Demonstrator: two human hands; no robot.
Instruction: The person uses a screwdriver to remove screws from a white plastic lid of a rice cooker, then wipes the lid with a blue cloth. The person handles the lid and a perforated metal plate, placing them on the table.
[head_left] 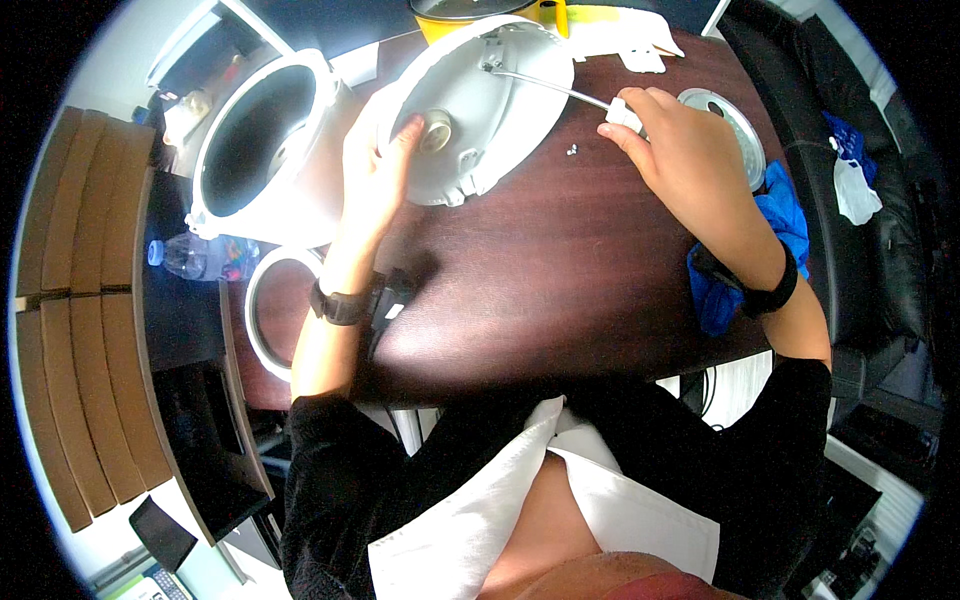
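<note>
My left hand (pixel 375 165) is closed on the left edge of a white, dome-shaped appliance lid (pixel 510 120), tilted with its hollow inside showing. A cream round fitting (pixel 436 132) sits inside it, close to my thumb. My right hand (pixel 675 135) grips the white handle of a screwdriver (pixel 560 89). The long metal shaft points left, and its tip meets a small bracket (pixel 490 55) near the lid's upper edge. A few tiny pale pieces (pixel 572 150), perhaps screws, lie on the brown table (pixel 560 260) between my hands.
A white cooker body (pixel 330 170) with a dark inside stands left, beside a plastic bottle (pixel 200 256) and white ring (pixel 262 330). A round metal-coloured plate (pixel 745 140) and blue cloth (pixel 785 215) lie right. A yellow pot (pixel 435 28) is at the back.
</note>
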